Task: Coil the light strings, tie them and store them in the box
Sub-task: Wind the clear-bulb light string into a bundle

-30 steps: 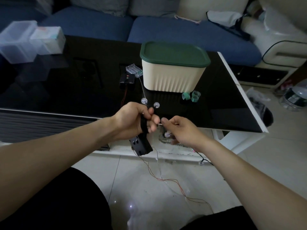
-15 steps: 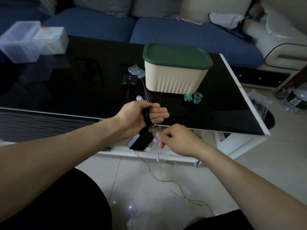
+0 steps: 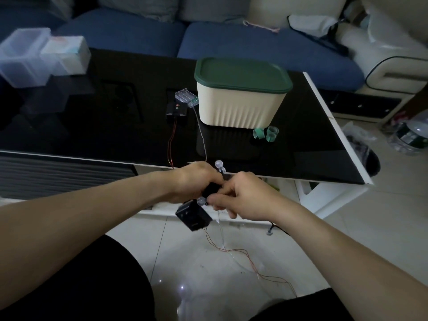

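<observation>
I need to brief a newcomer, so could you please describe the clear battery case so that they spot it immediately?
Find the cream box with the green lid on the black table. The clear battery case lies at its left side; unlike the black battery case just in front, it is see-through.

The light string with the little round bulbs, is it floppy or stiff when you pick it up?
Probably floppy: the light string sags from the hands in loose curls down to the floor. It looks light, since the right hand seems to hold it with a fingertip pinch. The black battery box dangling below the left hand may swing and tug.
</observation>
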The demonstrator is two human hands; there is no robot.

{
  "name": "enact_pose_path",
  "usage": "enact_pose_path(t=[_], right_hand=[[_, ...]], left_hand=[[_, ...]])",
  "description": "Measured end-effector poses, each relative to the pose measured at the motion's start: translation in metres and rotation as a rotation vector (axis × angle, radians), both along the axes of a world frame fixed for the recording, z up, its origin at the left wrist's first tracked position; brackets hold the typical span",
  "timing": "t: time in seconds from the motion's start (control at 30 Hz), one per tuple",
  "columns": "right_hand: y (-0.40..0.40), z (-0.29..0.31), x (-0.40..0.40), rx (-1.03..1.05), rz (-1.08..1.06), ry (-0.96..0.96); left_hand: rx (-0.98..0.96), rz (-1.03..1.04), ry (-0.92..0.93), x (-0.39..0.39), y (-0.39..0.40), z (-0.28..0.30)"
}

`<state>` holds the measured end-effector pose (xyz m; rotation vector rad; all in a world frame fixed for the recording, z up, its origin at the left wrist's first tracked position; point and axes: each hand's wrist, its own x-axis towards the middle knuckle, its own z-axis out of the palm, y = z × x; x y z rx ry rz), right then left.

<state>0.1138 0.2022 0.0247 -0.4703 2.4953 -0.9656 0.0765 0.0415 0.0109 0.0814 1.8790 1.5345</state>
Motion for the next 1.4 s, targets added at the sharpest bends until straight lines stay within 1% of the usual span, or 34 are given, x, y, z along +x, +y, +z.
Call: enact_pose_path(t=[0.07, 0.13, 0.23, 0.3, 0.37, 0.5, 0.57, 0.67, 0.77, 0.83, 0.93, 1.03, 1.1, 1.17, 1.27, 1.33, 1.4], right_hand=[[-0.001, 0.001, 0.002, -0.027, -0.011, -0.048], [-0.001, 0.003, 0.001, -0.043, -0.021, -0.056], [0.001, 0.008, 0.0, -0.097, -0.035, -0.115], [0.003, 0.011, -0.001, -0.126, -0.029, -0.192], [0.004, 0.014, 0.0, -0.115, -0.015, -0.263], [0.009, 0.012, -0.002, -0.109, 0.003, -0.41], [0.017, 0.01, -0.003, -0.046, -0.01, -0.451], [0.037, 0.009, -0.006, 0.07, 0.019, -0.541], [0.054, 0.009, -0.008, 0.06, 0.056, -0.596], [0.058, 0.006, -0.01, 0.009, 0.008, -0.562], [0.057, 0.003, -0.011, -0.019, -0.043, -0.428], [0.054, 0.003, -0.011, -0.035, -0.057, -0.349], [0.051, 0.001, -0.01, -0.031, -0.064, -0.328], [0.046, 0.0, -0.009, -0.037, -0.059, -0.298], [0.037, 0.001, -0.009, -0.129, -0.046, -0.225], [0.033, 0.002, -0.011, -0.1, -0.034, -0.139], [0.03, 0.002, -0.012, -0.085, -0.05, -0.099]], left_hand=[[-0.05, -0.108, -0.029, 0.001, 0.0, -0.001], [-0.099, -0.197, -0.046, 0.004, 0.0, 0.002], [-0.057, -0.318, -0.059, 0.01, 0.003, 0.012], [-0.05, -0.329, -0.025, 0.01, 0.002, 0.012], [-0.095, -0.316, 0.015, 0.007, 0.0, 0.009], [-0.151, -0.478, -0.002, 0.003, -0.004, 0.009], [-0.225, -0.494, -0.038, 0.003, -0.002, 0.011], [-0.314, -0.437, -0.044, 0.001, -0.005, 0.008], [-0.242, -0.35, -0.05, -0.005, -0.013, 0.008], [-0.206, -0.338, -0.046, -0.007, -0.015, 0.008], [-0.189, -0.41, -0.046, -0.006, -0.019, 0.007], [-0.12, -0.462, -0.12, -0.003, -0.021, 0.007], [-0.084, -0.453, -0.146, -0.001, -0.018, 0.005], [-0.047, -0.452, -0.133, 0.0, -0.015, 0.003], [0.003, -0.456, -0.12, 0.002, -0.011, 0.003], [0.007, -0.443, -0.096, 0.003, -0.011, 0.004], [0.011, -0.405, -0.106, 0.001, -0.013, 0.004]])
